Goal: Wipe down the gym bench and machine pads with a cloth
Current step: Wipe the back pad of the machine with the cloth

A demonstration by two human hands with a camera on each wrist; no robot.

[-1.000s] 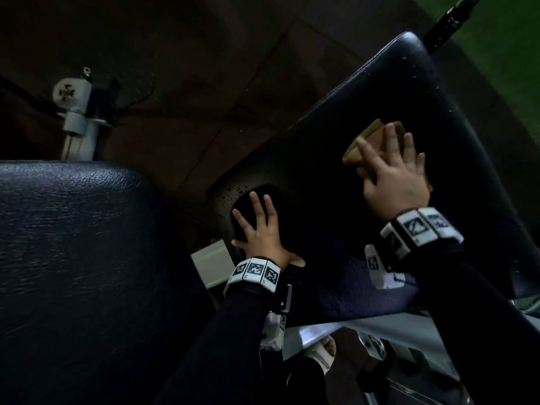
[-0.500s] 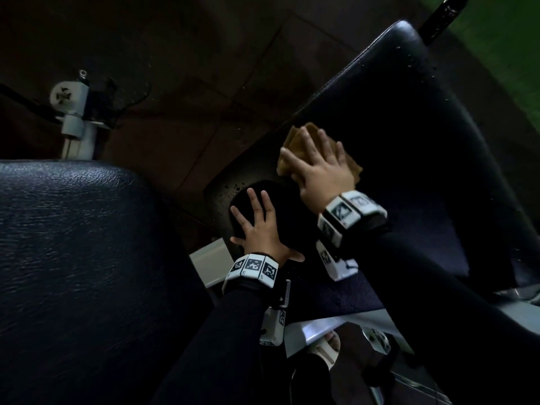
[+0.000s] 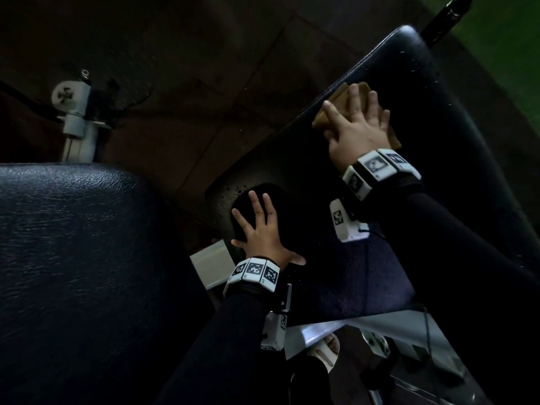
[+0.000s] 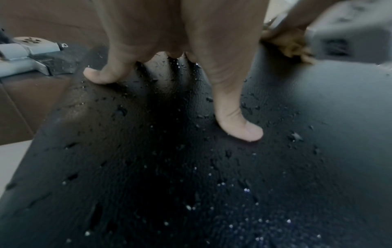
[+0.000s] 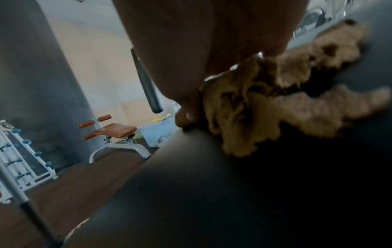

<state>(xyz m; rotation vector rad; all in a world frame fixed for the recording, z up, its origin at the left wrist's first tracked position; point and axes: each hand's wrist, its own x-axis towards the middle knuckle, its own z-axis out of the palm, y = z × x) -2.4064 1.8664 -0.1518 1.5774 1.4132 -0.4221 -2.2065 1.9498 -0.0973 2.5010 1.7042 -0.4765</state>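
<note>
Cloth [image 3: 346, 108], tan and bunched, lies flat against the upper half of a black padded gym bench [image 3: 455, 159] beneath the right hand [image 3: 358, 128], whose fingers are spread and straight as they press it to the vinyl near the pad's left edge. Lower on the same pad, the left hand [image 3: 260, 229] rests palm down with its fingers fanned out, holding nothing. A second dark padded cushion [image 3: 81, 258] fills the lower left of the head view, with a white machine fitting [image 3: 74, 112] above it over a brown floor.

From the left wrist, the left hand [image 4: 169, 42] stands on the bench [image 4: 212, 184] on splayed fingertips [image 4: 244, 130], the black surface around them beaded with droplets.

From the right wrist, the right hand [image 5: 201, 50] bears down on the crumpled cloth [image 5: 275, 109], which bulges out beside the palm on the dark bench [image 5: 233, 201]. Beyond the pad's edge stand a brown-cushioned exercise bench [image 5: 114, 130] and a white weight rack [image 5: 23, 159].
</note>
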